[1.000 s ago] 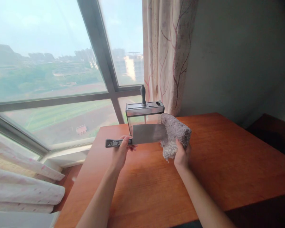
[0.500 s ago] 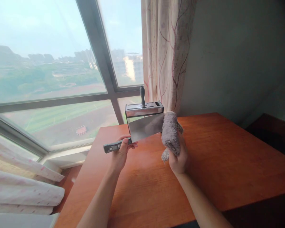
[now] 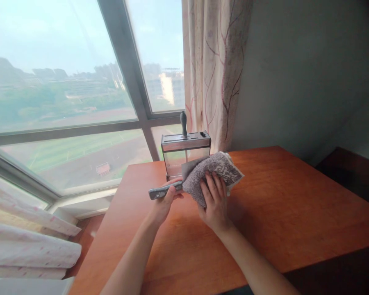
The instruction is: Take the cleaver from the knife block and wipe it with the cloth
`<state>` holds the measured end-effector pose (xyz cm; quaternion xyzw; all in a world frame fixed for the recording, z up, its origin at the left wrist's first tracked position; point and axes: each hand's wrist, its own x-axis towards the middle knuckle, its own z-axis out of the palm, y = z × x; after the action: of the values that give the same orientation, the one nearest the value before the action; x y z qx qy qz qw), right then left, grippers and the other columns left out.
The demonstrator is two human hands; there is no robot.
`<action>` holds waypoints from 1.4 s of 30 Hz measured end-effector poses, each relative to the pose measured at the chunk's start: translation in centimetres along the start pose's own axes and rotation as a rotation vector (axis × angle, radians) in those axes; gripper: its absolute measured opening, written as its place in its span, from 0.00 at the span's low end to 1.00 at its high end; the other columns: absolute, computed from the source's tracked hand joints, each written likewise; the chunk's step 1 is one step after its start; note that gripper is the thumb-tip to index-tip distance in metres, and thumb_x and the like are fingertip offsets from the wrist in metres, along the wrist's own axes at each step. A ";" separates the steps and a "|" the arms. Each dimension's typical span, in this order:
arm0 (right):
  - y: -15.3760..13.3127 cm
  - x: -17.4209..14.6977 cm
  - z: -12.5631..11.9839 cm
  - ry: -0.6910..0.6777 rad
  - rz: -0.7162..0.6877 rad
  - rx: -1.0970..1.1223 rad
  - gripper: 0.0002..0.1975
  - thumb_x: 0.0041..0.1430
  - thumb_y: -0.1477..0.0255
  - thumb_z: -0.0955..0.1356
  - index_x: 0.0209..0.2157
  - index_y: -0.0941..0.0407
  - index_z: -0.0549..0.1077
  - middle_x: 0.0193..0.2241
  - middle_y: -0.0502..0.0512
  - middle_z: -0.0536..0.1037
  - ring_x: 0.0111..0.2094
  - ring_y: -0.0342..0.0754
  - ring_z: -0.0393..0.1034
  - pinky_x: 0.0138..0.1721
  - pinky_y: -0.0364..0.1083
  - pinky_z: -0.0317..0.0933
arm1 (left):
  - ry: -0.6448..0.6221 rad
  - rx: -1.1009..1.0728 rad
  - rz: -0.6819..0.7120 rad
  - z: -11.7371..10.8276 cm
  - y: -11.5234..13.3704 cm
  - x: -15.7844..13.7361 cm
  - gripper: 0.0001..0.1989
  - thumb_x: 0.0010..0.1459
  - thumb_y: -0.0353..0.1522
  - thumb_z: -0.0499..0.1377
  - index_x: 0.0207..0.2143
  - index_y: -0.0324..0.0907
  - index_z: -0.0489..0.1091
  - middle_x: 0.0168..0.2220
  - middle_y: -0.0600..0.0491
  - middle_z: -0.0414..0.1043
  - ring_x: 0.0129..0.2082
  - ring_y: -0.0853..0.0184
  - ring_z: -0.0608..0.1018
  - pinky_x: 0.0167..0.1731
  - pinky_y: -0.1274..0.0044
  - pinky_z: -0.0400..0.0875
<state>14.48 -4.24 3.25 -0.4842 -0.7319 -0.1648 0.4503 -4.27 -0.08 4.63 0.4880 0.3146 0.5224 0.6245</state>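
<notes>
My left hand is closed around the dark riveted handle of a cleaver, held above the table with its blade pointing right. A grey fluffy cloth lies over most of the blade; only a strip of metal near its upper left edge shows. My right hand presses the cloth against the blade, fingers bent over it and thumb toward the handle. Behind the cleaver stands a knife block with a metal top and clear sides. One dark-handled tool sticks up out of it.
The reddish-brown wooden table spreads beneath my hands. A large window rises behind and to the left, with a patterned curtain beside it. More curtain fabric hangs at lower left. A grey wall is at right.
The cloth, bunched at the blade's right end before, now spreads over the blade toward the handle. My right hand has moved left with it, and the cleaver has shifted slightly right.
</notes>
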 end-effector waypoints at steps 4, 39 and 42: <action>0.5 0.2 0.1 0.002 0.025 0.014 0.31 0.58 0.75 0.62 0.63 0.57 0.53 0.64 0.64 0.55 0.66 0.63 0.44 0.60 0.68 0.46 | -0.071 -0.021 -0.034 0.5 0.3 -0.2 0.28 0.53 0.47 0.62 0.53 0.41 0.69 0.46 0.40 0.75 0.44 0.53 0.77 0.42 0.67 0.70; -0.3 0.2 -0.1 0.001 -0.022 0.159 0.31 0.57 0.71 0.61 0.62 0.57 0.53 0.65 0.64 0.54 0.65 0.63 0.45 0.59 0.68 0.47 | -0.076 -0.202 -0.026 2.8 0.1 -0.7 0.23 0.55 0.43 0.61 0.51 0.43 0.69 0.52 0.45 0.71 0.52 0.56 0.72 0.49 0.68 0.67; -0.1 0.4 -0.3 0.006 0.001 0.135 0.30 0.57 0.71 0.61 0.61 0.57 0.55 0.64 0.63 0.56 0.65 0.62 0.46 0.60 0.68 0.45 | -0.079 -0.238 -0.043 3.1 0.0 -0.6 0.21 0.56 0.43 0.61 0.49 0.42 0.71 0.51 0.45 0.72 0.51 0.56 0.73 0.50 0.66 0.66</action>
<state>14.49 -4.23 3.79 -0.4524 -0.7398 -0.1164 0.4843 -1.64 -1.51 5.61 0.4239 0.2359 0.5228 0.7010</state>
